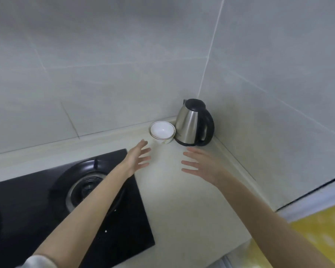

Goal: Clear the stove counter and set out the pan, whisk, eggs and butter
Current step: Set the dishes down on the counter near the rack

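A steel electric kettle (190, 124) with a black lid and handle stands in the back right corner of the pale counter (178, 206). Just left of it sit stacked white bowls (161, 131) with a thin red rim line. Both my arms reach forward over the counter. My left hand (138, 156) hovers with fingers spread, a little in front of the bowls. My right hand (201, 164) is also spread and empty, in front of the kettle. Neither hand touches anything. No pan, whisk, eggs or butter are in view.
A black glass gas hob (37, 209) with a round burner (85, 188) fills the lower left, under my left forearm. Grey tiled walls (104, 64) close the counter at the back and right. A yellow surface (321, 229) lies beyond the counter's right front edge.
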Demonstrator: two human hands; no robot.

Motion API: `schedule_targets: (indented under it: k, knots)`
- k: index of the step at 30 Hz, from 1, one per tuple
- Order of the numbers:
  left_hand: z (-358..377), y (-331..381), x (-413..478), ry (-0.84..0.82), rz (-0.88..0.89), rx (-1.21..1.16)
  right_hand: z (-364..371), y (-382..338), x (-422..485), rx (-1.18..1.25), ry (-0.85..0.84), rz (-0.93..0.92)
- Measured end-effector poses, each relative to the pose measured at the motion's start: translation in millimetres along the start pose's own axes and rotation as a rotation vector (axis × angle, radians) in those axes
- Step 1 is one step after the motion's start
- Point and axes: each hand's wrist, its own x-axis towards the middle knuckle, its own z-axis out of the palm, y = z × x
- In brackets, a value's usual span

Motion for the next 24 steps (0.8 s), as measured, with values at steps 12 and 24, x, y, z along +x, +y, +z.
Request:
schedule_targets:
  k: [12, 24]
  knots:
    - [-11.2, 0.4, 72.1, 0.091, -0.089, -0.125, 16.0, -4.7, 152.8, 0.144, 0.046, 0.314]
    - [4.0, -14.2, 128.9, 0.201, -0.191, -0.361, 17.5, 4.1, 251.7, 0.149, 0.033, 0.343]
